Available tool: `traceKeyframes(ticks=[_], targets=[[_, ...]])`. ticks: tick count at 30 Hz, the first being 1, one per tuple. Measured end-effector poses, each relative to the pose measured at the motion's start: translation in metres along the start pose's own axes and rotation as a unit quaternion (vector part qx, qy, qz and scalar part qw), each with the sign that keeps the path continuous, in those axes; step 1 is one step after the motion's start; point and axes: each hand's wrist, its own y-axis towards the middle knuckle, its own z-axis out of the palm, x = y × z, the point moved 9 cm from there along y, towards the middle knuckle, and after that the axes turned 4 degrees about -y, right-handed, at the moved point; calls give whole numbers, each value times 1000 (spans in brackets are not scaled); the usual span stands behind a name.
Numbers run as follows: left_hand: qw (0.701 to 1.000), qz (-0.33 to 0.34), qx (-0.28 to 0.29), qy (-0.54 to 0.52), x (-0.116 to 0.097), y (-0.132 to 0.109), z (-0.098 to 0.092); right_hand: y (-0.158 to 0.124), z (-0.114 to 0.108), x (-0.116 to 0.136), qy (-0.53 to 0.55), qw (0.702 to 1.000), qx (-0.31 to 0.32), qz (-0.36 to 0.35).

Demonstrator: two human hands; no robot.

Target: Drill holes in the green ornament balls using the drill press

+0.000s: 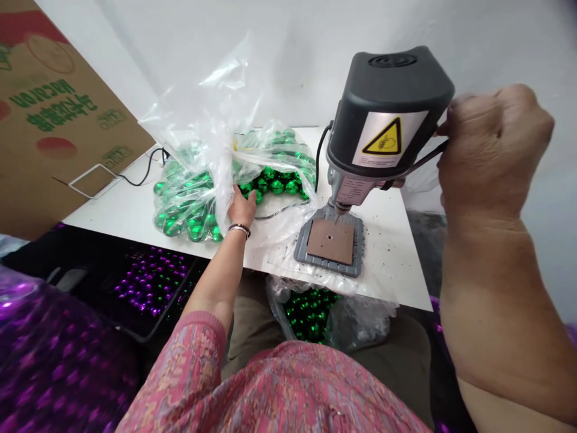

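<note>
My left hand [242, 208] reaches into a clear plastic bag [225, 153] on the table. Its thumb and forefinger are apart beside shiny green balls [274, 180]; plastic and balls hide the other fingertips. My right hand [496, 138] is closed around the feed handle [426, 157] of a small dark bench drill press [396, 90]. Below the chuck, the thin drill bit [338, 219] points down at a brown square plate [330, 242] with a small hole, lying on the grey base [304, 251]. I see no ball under the bit.
A cardboard box [58, 120] stands at the left, with a white wire frame [92, 180] beside it. Dark shavings dot the white table [396, 252]. More green balls [311, 313] lie in plastic on my lap. A black crate [148, 282] with purple balls sits lower left.
</note>
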Motion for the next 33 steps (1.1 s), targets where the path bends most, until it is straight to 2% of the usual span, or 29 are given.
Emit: traceKeyframes(ticks=[2, 4, 7, 9, 11, 12, 13, 15, 17, 19, 21, 25, 27, 33], targets=[[999, -1, 23, 27, -1, 3, 6, -2, 4, 5, -20, 999, 40, 31], [996, 5, 56, 63, -3, 2, 15, -4, 3, 11, -25, 997, 53, 44], [983, 63, 142, 101, -14, -15, 37, -5, 4, 17, -14, 997, 66, 37], [979, 83, 181, 49, -21, -33, 45, -4, 4, 16, -11, 997, 68, 33], [975, 47, 200, -83, -22, -51, 46, -4, 3, 15, -10, 998, 62, 31], [961, 11, 218, -167, -20, -60, 48, -4, 3, 14, -9, 998, 62, 29], [936, -30, 245, -252, -20, -70, 50, -4, 3, 14, -8, 998, 63, 27], [858, -102, 318, -391, -24, -92, 59, -5, 4, 15, -11, 997, 71, 29], [792, -139, 382, -457, -34, -113, 65, -6, 4, 17, -17, 996, 78, 33], [767, -145, 421, -462, -43, -129, 70, -8, 3, 20, -17, 996, 79, 35], [777, -126, 436, -436, -51, -141, 77, -9, 3, 23, -8, 996, 79, 35], [853, -14, 393, -342, -67, -150, 88, -9, 1, 24, -10, 996, 74, 50], [879, 25, 368, -301, -73, -152, 94, -6, 3, 25, -20, 995, 83, 58], [913, 45, 327, -240, -80, -155, 101, 11, 17, 18, -72, 985, 115, 103]])
